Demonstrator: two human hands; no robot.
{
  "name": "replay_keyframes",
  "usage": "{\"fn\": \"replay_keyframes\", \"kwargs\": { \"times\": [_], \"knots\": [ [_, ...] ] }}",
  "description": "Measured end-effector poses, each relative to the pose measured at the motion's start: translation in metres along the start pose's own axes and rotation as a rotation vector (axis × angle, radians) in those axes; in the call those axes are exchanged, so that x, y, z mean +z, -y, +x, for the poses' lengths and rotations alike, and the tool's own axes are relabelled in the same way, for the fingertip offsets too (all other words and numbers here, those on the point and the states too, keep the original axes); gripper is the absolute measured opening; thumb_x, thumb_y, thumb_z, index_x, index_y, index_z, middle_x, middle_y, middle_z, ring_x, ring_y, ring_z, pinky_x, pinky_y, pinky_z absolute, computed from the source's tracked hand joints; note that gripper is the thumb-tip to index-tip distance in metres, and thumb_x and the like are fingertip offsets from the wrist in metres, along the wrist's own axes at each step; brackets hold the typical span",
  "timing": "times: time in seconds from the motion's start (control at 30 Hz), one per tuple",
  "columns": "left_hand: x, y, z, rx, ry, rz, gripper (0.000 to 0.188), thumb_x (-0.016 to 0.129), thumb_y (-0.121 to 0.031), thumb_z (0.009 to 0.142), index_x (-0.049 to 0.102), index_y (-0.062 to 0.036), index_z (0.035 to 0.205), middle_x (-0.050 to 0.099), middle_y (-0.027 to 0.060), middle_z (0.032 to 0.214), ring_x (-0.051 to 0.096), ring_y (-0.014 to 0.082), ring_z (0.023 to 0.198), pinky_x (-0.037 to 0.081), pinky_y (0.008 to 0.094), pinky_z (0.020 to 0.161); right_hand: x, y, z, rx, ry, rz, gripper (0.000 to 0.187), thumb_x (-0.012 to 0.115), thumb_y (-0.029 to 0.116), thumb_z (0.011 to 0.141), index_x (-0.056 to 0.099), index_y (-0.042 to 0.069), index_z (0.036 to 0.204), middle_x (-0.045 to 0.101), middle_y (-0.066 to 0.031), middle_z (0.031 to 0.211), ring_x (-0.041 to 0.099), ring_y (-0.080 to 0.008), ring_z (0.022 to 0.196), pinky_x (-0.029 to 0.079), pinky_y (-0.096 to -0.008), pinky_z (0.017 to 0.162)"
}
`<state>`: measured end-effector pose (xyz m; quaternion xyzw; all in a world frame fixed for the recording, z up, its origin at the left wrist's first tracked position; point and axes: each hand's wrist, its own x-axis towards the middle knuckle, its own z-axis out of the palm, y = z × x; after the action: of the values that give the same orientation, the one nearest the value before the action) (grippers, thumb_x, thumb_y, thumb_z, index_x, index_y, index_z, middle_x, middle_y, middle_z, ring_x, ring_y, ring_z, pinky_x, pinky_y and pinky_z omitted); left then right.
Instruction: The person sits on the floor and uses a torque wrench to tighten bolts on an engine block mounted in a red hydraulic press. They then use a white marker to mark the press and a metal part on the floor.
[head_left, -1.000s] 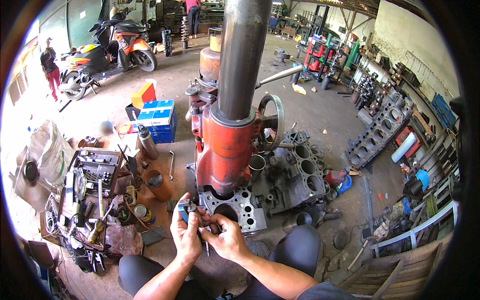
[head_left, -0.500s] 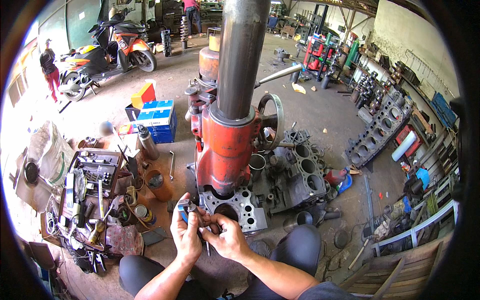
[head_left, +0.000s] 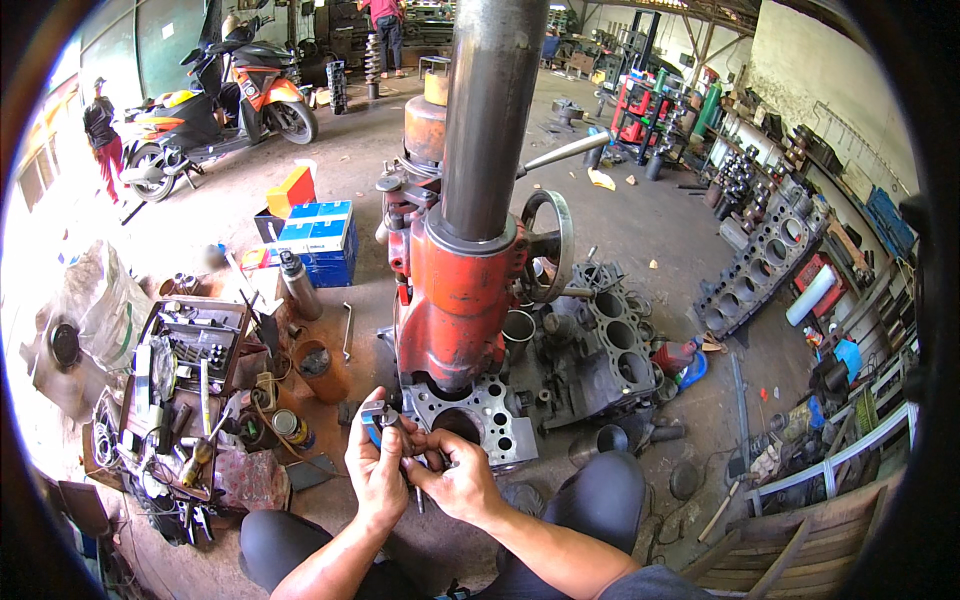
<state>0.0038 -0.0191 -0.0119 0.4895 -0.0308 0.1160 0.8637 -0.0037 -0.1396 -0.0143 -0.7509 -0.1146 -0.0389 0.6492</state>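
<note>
Close over an engine block, my two hands meet around a small metal measuring tool, apparently a micrometer with a blue curved frame and a grey metal barrel. My left hand is wrapped round its frame, thumb up along the barrel. The fingers of my right hand are closed at the tool's near side, and a thin metal rod pokes out below them. Fingers hide much of the tool. Just beyond lies the flat block face with its large bore, under a red boring machine with a thick steel column.
A tray of tools stands left, beside a rusty can and a steel flask. More engine blocks lie right of the machine. Blue boxes and a scooter are farther back. Two other people are in the distance.
The whole view has shifted slightly. Both hands keep their grip on the tool, with only a small turn of it and of the fingers.
</note>
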Motion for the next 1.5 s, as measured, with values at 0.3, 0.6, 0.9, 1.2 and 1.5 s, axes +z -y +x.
{"fn": "replay_keyframes", "kwargs": {
  "times": [0.3, 0.6, 0.9, 1.2, 1.5],
  "knots": [
    [0.0, 0.002, 0.0, 0.016, -0.01, 0.02, 0.056, 0.063, -0.02, 0.1, 0.039, -0.002, 0.147, 0.062, 0.0079, 0.1, 0.063, 0.014, 0.084, 0.054, 0.0277, 0.078, 0.0, 0.001, 0.0, -0.032, -0.016, 0.002, 0.028, 0.076, 0.006, 0.081, 0.067, -0.003, 0.106, 0.069, -0.008, 0.082, 0.051, -0.0104, 0.063, 0.046, -0.0285, 0.06],
    [-0.003, -0.01, 0.011, -0.066, 0.011, -0.041, 0.061, 0.062, -0.034, 0.1, 0.038, -0.0031, 0.147, 0.059, 0.0067, 0.095, 0.062, 0.0155, 0.079, 0.054, 0.0302, 0.073, 0.001, 0.007, -0.003, 0.011, -0.004, 0.084, 0.029, 0.082, 0.016, 0.083, 0.068, -0.002, 0.103, 0.061, -0.0023, 0.075, 0.048, -0.0084, 0.063, 0.044, -0.0263, 0.058],
    [-0.038, -0.052, 0.053, -0.121, 0.027, -0.643, 0.056, 0.049, -0.044, 0.104, 0.039, -0.007, 0.146, 0.049, 0.0004, 0.094, 0.046, 0.01, 0.075, 0.044, 0.023, 0.062, 0.002, 0.017, -0.02, 0.018, 0.295, 0.075, 0.027, 0.068, 0.026, 0.097, 0.071, -0.001, 0.098, 0.06, -0.0057, 0.077, 0.054, -0.0132, 0.067, 0.044, -0.0296, 0.063],
    [-0.045, -0.061, 0.058, -0.093, -0.019, -0.655, 0.058, 0.049, -0.042, 0.105, 0.037, -0.0064, 0.149, 0.047, 0.0008, 0.095, 0.044, 0.0103, 0.075, 0.043, 0.0223, 0.062, 0.014, 0.015, -0.025, 0.148, 0.282, 0.104, 0.031, 0.075, 0.031, 0.092, 0.068, 0.0, 0.091, 0.055, 0.0003, 0.073, 0.049, -0.0086, 0.066, 0.041, -0.0262, 0.061],
    [-0.057, -0.058, 0.06, -0.159, 0.099, -0.78, 0.06, 0.05, -0.048, 0.103, 0.042, -0.0041, 0.143, 0.052, 0.0011, 0.094, 0.048, 0.0119, 0.076, 0.042, 0.0256, 0.06, 0.02, 0.005, -0.038, 0.472, 0.44, 0.729, 0.02, 0.062, 0.022, 0.101, 0.065, 0.003, 0.099, 0.054, 0.0035, 0.076, 0.046, -0.0044, 0.062, 0.037, -0.0204, 0.055]
  ]
}}
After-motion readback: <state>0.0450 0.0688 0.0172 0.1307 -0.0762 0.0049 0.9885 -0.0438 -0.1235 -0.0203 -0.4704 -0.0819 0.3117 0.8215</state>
